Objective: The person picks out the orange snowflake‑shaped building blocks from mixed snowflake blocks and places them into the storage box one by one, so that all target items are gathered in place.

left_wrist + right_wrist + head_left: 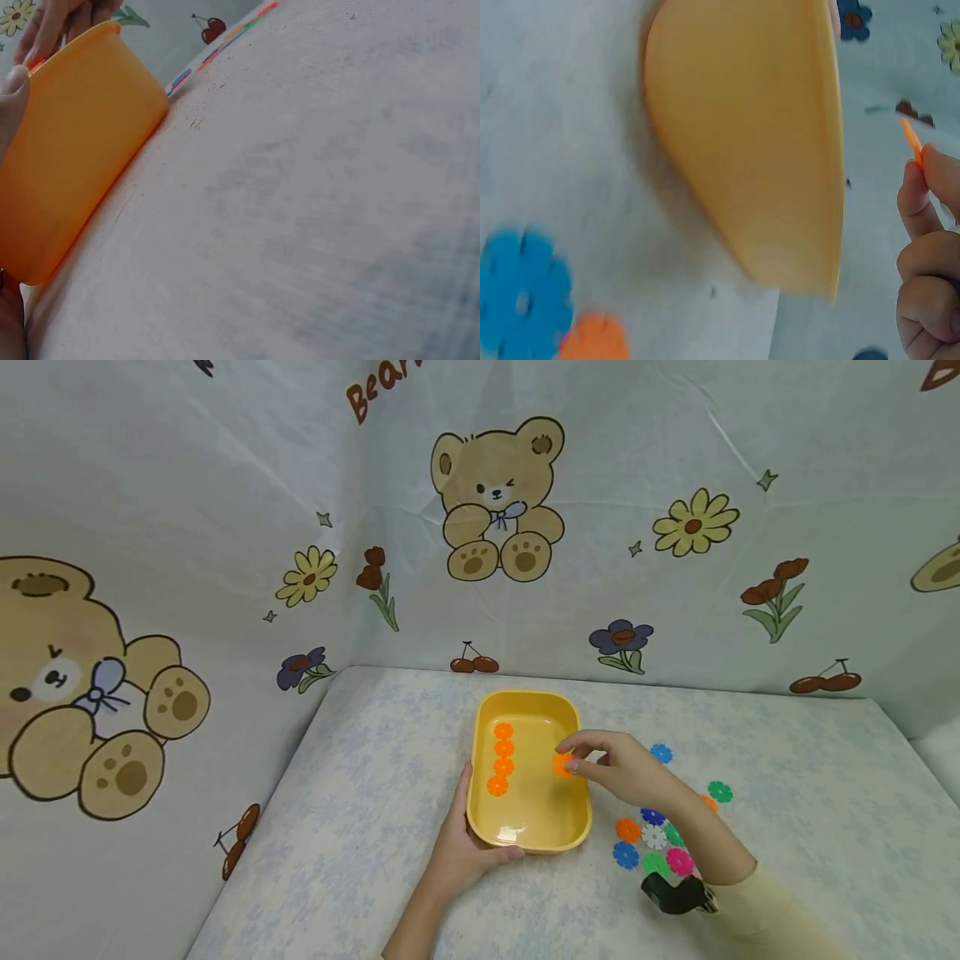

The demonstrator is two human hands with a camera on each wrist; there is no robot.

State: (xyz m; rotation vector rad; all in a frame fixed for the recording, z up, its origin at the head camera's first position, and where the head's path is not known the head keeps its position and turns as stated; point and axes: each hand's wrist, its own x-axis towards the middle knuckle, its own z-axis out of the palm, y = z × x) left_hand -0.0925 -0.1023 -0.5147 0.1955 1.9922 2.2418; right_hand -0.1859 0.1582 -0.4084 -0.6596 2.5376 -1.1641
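Note:
A yellow plastic tray (528,827) stands on the table, with several orange snowflake discs (504,748) in a column along its left side. My left hand (463,858) grips the tray's near left corner, thumb at the near rim and fingers along the left wall. Over the tray's right side, my right hand (622,768) pinches one orange snowflake disc (910,139) between thumb and index finger. The right wrist view shows this disc edge-on, above the rim. In the left wrist view the tray's wall (82,142) hides the discs inside.
Loose snowflake discs in blue, green, white, pink and orange lie right of the tray, among them a white disc (654,837) and a pink disc (680,862). Part of this group is hidden under the right forearm. A bear-patterned cloth (600,460) hangs behind the table (360,827).

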